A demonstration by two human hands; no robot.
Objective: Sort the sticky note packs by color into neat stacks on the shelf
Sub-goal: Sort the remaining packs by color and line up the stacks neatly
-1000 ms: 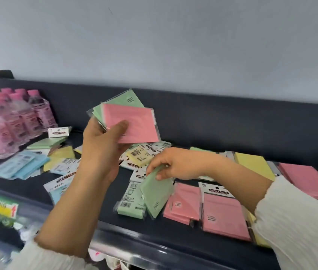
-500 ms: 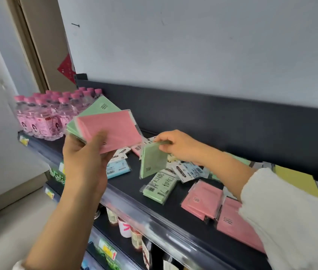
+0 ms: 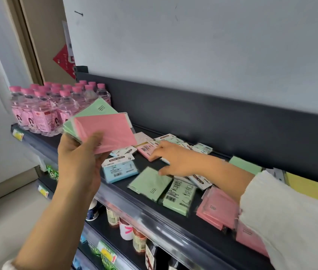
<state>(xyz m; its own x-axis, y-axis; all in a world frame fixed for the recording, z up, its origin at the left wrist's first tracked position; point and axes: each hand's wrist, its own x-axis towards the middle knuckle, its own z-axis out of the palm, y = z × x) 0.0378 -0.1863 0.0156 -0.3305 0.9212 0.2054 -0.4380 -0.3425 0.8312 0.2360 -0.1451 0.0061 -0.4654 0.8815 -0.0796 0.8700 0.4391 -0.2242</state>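
Left hand (image 3: 80, 158): thumb and fingers clamp a fanned bundle, pink pack (image 3: 107, 133) in front, green packs (image 3: 95, 110) behind, raised above the shelf (image 3: 154, 217) | Right hand (image 3: 173, 162): fingers spread, low over loose packs mid-shelf, gripping nothing | Lying flat: cellophane-wrapped lone green pack (image 3: 150, 183) near front edge, blue pack (image 3: 120, 171) to its left, pink stack (image 3: 218, 209) to its right.

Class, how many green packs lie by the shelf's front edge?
2: a plain-faced green pack by the right hand, a barcode-faced green pack beside it. The arm may hide others.
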